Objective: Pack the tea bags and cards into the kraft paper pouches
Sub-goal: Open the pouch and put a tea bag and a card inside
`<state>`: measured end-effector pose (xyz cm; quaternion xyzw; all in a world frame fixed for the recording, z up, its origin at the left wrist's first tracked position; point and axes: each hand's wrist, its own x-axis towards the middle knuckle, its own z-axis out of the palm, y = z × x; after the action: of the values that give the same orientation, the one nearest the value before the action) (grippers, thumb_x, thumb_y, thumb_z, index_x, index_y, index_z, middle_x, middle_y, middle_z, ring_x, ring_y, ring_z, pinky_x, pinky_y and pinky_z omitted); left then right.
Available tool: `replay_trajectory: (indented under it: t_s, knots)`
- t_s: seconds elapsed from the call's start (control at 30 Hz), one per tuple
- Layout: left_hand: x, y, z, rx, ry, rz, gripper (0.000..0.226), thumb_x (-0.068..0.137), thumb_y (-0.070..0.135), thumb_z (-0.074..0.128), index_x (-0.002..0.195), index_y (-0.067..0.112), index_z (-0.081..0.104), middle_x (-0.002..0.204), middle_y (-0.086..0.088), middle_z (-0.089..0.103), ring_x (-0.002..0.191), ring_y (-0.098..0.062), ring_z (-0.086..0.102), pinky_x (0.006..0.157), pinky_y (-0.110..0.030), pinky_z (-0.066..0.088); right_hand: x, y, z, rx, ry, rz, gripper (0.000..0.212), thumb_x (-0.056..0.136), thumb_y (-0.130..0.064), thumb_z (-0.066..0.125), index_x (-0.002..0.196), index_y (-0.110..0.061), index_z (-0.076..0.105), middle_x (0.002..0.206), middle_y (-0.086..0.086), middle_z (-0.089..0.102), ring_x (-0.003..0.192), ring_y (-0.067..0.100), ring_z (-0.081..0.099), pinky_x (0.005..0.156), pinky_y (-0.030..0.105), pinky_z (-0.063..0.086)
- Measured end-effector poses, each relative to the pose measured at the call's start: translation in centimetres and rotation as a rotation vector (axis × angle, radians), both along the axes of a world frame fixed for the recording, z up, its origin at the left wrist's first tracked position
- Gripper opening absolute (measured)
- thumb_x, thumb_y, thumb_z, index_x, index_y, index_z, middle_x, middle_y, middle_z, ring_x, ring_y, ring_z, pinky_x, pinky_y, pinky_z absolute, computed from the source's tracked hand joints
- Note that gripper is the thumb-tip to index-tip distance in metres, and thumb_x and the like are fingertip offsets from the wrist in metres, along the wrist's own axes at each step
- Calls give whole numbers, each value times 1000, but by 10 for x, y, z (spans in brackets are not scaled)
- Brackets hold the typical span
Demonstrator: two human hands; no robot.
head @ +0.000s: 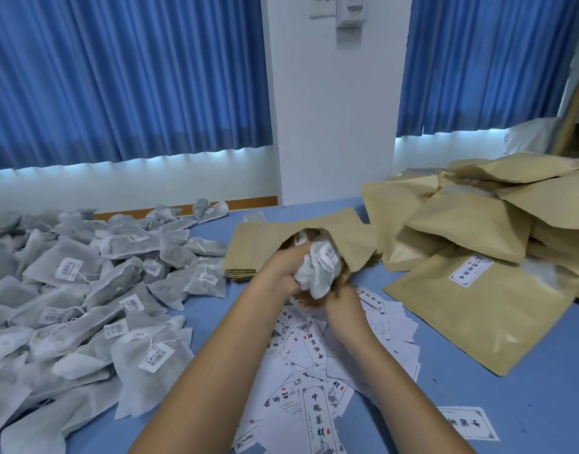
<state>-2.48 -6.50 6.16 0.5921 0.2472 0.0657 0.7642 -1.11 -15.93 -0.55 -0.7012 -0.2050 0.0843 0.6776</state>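
Just now, the left hand [281, 270] has its fingers [296, 252] curled round a crumpled bundle of white mesh tea bags [317, 273] at the mouth of a tan kraft paper pouch [350, 234], above the blue surface [527, 404]. The right hand [342, 303] sits at the pouch's lower lip (its fingers hidden, so I cannot tell their grip).

Nearest card [318, 417], bottom centre: four large vertical characters, 中國茶材, the third least certain. Red seal below and fine print beside, both illegible.
Inverted card [314, 347]: same four characters, upside down.
Stray card [468, 424], lower right: inverted, 中國 legible, the rest blurred.
White framed label [470, 269] on a flat kraft pouch [461, 322]: one vertical column of characters, inverted, too small to confirm.
Barcode tags [156, 357] on the tea bags [131, 381]: bars plus one printed line, digits unreadable.
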Motion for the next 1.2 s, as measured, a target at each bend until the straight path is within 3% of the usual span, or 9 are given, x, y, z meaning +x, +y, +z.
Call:
replay_trajectory:
  t_s: [0.1, 0.33, 0.47, 0.57, 0.67, 0.8, 0.97, 1.1, 1.2]
  knots:
    - [19, 10, -3, 141, -41, 139, 26, 96, 17, 54, 116, 1, 56, 109, -15, 61, 92, -25, 60, 83, -32, 48, -7, 6, -2, 113, 19, 58, 24, 99, 1, 41, 121, -3, 50, 89, 11, 69, 55, 12, 68, 55, 20, 54]
    - [37, 13, -8, 913, 61, 190, 27, 96, 17, 45, 117, 8, 58, 117, -12, 61, 107, -25, 57, 81, -24, 38, -13, 12, -6, 188, 56, 3, 39, 95, 5, 42, 124, -20, 47, 114, 8, 66, 96, 27, 69, 87, 42, 55]
    - [40, 11, 5, 1095, 258, 91, 30, 93, 23, 45, 120, 16, 55, 111, -12, 57, 106, -28, 55, 95, -35, 40, -18, 9, -5, 237, 126, 67, 32, 96, 3, 39, 122, -13, 48, 95, 2, 73, 78, 17, 72, 68, 26, 57]
    - [37, 27, 10, 1246, 368, 169, 38, 100, 27, 36, 135, 12, 38, 128, -15, 47, 118, -26, 46, 102, -33, 29, -26, 12, -7, 49, 28, 172, 19, 100, -4, 39, 116, -6, 49, 89, 14, 71, 77, 24, 70, 82, 38, 56]
    - [20, 45, -4, 1523, 680, -68, 44, 101, 27, 35, 141, 10, 32, 143, -14, 36, 131, -28, 36, 109, -32, 27, -35, 15, -1, 98, -48, 363, 29, 102, -4, 36, 114, -28, 48, 84, 1, 67, 66, 18, 69, 78, 38, 58]
    - [8, 37, 10, 1542, 589, -163, 45, 94, 21, 52, 136, 15, 39, 140, -11, 41, 125, -29, 42, 106, -35, 36, -22, 12, 2, 292, 157, 272, 34, 100, 1, 31, 115, -24, 48, 84, 2, 71, 67, 27, 70, 62, 28, 56]
    - [13, -9, -7, 1587, 390, -206, 41, 100, 25, 31, 139, 15, 39, 143, -13, 41, 127, -33, 42, 106, -39, 33, -11, 16, 1, 257, 240, 149, 29, 102, -6, 29, 108, -12, 56, 77, -2, 71, 67, 15, 71, 56, 24, 55]
    - [19, 12, -7, 1460, 614, -202, 50, 101, 24, 31, 147, 8, 20, 148, -23, 24, 134, -39, 28, 112, -48, 25, -18, 15, -5, 264, 204, 302, 25, 98, 4, 29, 101, -7, 51, 69, 4, 72, 62, 22, 69, 53, 24, 53]
    - [7, 33, 1, 1288, 653, -144, 45, 102, 28, 32, 143, 9, 33, 143, -17, 39, 129, -32, 41, 109, -40, 33, -22, 14, -9, 187, 109, 388, 20, 101, 2, 25, 111, -2, 42, 75, 16, 72, 61, 26, 70, 56, 25, 54]
